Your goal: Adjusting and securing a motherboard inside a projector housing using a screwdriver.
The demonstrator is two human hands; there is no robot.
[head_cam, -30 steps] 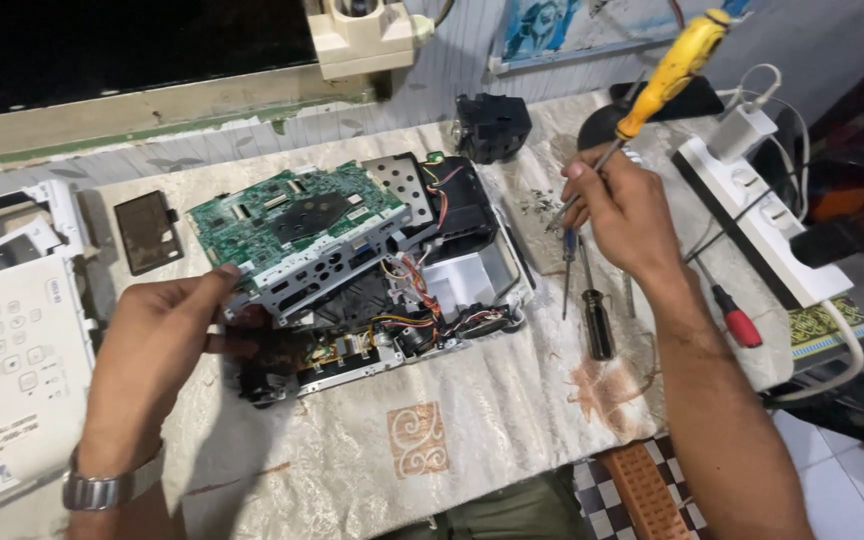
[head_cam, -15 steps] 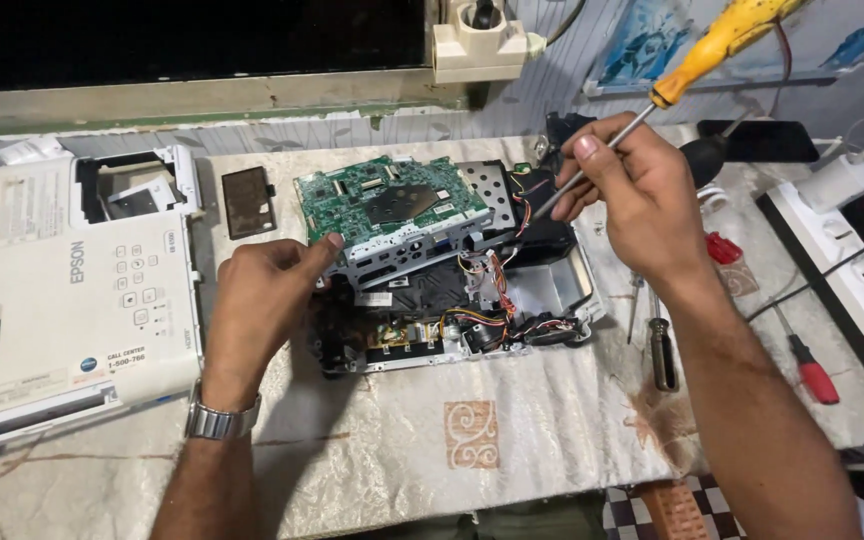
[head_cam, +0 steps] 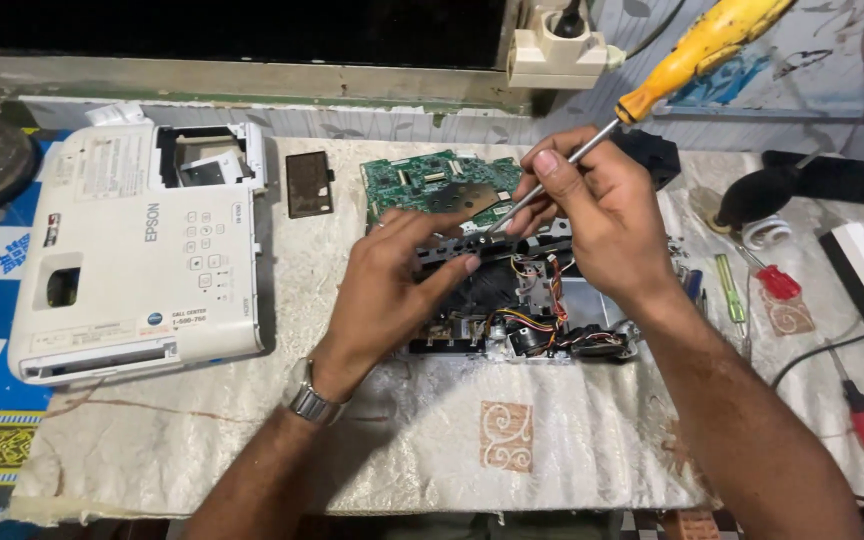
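One head-worn camera looks steeply down from close above the worktop point(head_cam: 252, 440), facing the wall at 12 o'clock; both forearms enter from 6 o'clock. No second view.
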